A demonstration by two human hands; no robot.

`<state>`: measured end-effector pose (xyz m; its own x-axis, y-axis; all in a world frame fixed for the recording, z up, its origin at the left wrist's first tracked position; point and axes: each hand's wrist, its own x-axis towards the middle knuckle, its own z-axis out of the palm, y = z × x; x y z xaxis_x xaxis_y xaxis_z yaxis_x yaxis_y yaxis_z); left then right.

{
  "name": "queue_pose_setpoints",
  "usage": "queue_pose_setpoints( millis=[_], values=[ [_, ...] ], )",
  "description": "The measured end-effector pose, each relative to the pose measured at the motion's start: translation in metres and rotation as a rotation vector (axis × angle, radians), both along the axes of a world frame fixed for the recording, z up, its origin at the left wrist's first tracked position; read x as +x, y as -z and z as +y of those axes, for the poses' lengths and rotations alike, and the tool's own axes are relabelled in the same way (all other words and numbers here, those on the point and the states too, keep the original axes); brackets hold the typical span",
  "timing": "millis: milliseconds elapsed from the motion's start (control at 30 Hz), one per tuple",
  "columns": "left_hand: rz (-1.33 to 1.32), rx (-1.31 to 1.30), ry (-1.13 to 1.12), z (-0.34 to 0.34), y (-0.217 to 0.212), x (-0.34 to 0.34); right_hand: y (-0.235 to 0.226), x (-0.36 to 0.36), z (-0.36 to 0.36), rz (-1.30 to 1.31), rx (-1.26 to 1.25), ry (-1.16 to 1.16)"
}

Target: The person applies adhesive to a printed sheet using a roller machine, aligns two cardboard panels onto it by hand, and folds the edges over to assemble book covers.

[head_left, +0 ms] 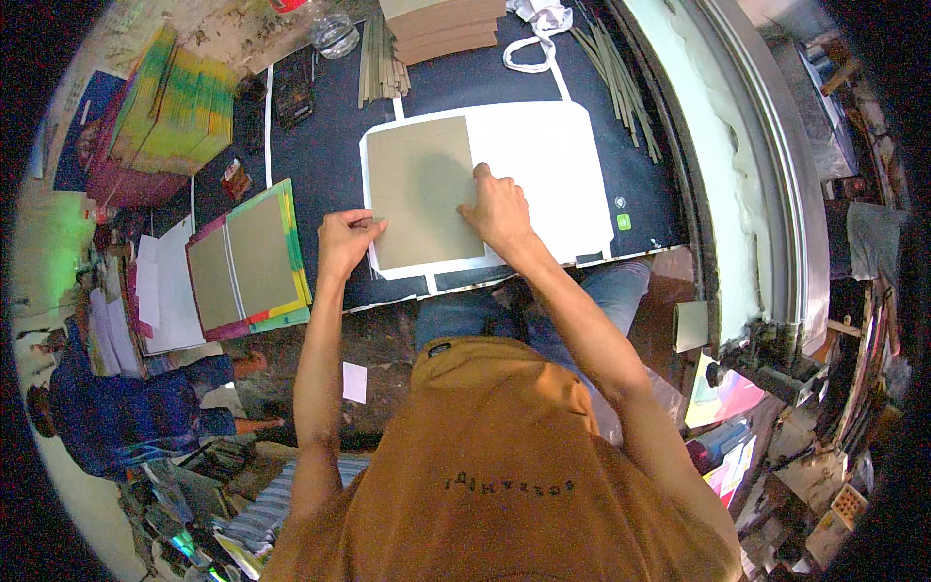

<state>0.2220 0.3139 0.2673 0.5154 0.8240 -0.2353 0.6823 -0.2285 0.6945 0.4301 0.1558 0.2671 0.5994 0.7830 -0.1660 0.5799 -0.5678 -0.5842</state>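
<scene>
A flat grey-brown board (422, 194) is lying at the centre of the frame, a little above the middle, plain and matte, with straight edges and a soft shadow falling across it. It is covering the left part of a larger white sheet (553, 175), whose corners are looking trimmed and whose narrow margin is showing along the board's left and lower edges. The left hand (344, 244) is meeting the board's left edge, thumb and forefinger brought close together; I can't tell whether they are pinching anything. The right hand (499, 209) is resting at the board's right edge, thumb and forefinger spread apart, the other fingers curling under.

At the top of the frame a clear plastic container (335, 37) is standing near the dark tabletop's (330, 145) far edge; its contents I can't make out. A small wooden box (850, 506) at the lower right is holding something orange, too small to identify.

Further out, brown boards (441, 34) are lying stacked at the top, with thin strips (380, 68) beside them. A yellow-green stack (184, 112) is rising at the upper left, and a person in dark blue (136, 398) is showing at the lower left.
</scene>
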Motion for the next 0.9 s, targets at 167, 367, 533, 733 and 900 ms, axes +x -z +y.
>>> queue_pose_setpoints(
  millis=[167,367,533,733,900],
  values=[
    [-0.01,-0.013,0.003,0.004,0.007,-0.002,-0.003,0.0,0.0,0.0,-0.026,-0.033],
    [0.067,0.461,-0.018,-0.015,-0.004,0.015,-0.006,-0.004,-0.025,-0.129,0.087,0.001],
    [-0.183,0.651,0.362,-0.04,0.03,0.07,-0.035,0.03,-0.08,-0.299,-0.086,0.026],
    [-0.056,0.685,0.458,-0.049,0.054,0.075,-0.022,0.039,-0.097,-0.337,-0.267,-0.011],
    [-0.037,0.693,0.45,-0.05,0.057,0.075,-0.022,0.04,-0.1,-0.308,-0.217,-0.003]
  ],
)
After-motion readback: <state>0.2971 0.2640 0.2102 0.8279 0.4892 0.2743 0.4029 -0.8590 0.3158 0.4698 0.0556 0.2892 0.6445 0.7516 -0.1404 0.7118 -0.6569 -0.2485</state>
